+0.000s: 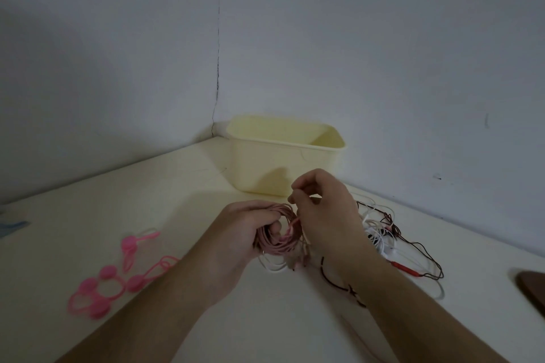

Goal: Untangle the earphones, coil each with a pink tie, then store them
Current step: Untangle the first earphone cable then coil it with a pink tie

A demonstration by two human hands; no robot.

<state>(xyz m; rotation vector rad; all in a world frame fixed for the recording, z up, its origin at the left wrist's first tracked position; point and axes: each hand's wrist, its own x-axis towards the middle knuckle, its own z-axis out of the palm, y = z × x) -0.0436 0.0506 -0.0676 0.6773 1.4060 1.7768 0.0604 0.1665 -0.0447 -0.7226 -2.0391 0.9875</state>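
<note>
The pale surface (118, 200) fills the bottom. A cream bin (283, 162) sits at 12 o'clock in the corner. The left hand (244, 230) has its grip wrapped around a coil of pink earphones (275, 240) at the middle. The right hand (327, 209) pinches a thin pink strand above the coil. Tangled earphones (392, 239) lie at 3 o'clock. Pink ties (118, 277) lie at 9 o'clock.
</note>
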